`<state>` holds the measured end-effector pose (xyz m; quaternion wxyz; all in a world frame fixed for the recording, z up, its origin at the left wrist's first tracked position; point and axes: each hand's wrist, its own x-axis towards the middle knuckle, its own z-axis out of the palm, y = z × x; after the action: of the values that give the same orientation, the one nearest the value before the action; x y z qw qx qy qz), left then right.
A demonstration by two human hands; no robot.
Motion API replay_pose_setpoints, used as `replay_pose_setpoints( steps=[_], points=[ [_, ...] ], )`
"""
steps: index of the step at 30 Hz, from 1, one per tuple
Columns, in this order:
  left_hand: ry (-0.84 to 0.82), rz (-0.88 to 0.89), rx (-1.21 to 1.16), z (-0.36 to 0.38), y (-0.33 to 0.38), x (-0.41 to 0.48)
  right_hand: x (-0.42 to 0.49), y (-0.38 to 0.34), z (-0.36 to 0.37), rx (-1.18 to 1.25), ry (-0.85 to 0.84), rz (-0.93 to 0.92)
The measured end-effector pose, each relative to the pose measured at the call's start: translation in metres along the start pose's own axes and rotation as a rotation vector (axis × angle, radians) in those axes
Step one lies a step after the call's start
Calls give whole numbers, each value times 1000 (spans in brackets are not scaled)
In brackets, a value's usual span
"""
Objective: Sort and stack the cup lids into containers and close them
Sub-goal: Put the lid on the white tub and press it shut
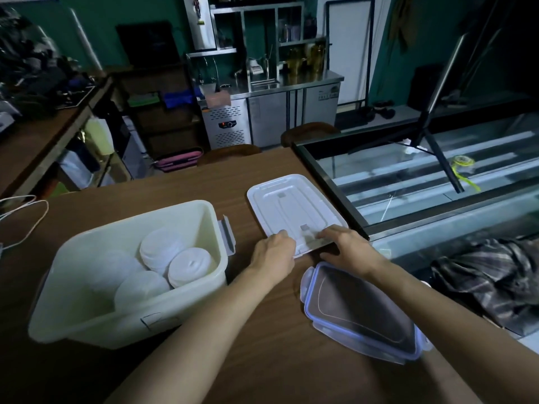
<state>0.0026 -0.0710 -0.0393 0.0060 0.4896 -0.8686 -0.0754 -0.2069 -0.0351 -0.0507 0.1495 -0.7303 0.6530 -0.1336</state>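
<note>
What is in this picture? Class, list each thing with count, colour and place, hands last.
white bin: one, cream-white, left on the table
cup lids: about four stacks, white, inside the white bin
white lid: one, white, on the table, right of the white bin
clear lid: one, clear with blue rim, near right of the table
table: one, brown wood, under these
display case: one, glass, right of the table
plaid cloth: one, dark, far right
cable: one, white, table's left edge
left hand: one, grips the white lid's near edge
right hand: one, grips the same edge
</note>
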Motion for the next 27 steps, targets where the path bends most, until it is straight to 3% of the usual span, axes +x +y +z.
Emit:
replay_pose_setpoints(
  steps=[3, 7, 15, 27],
  points=[
    [56, 53, -35, -8, 3, -3, 3, -1, 0, -36, 34, -17],
    [211, 148, -126, -27, 5, -10, 6, -5, -12, -81, 217, -50],
    [362, 242, -263, -85, 13, -18, 4, -21, -70, -213, 511, -330],
    [622, 234, -138, -181, -42, -11, -12, -92, -183, -29, 753, -415]
  ],
)
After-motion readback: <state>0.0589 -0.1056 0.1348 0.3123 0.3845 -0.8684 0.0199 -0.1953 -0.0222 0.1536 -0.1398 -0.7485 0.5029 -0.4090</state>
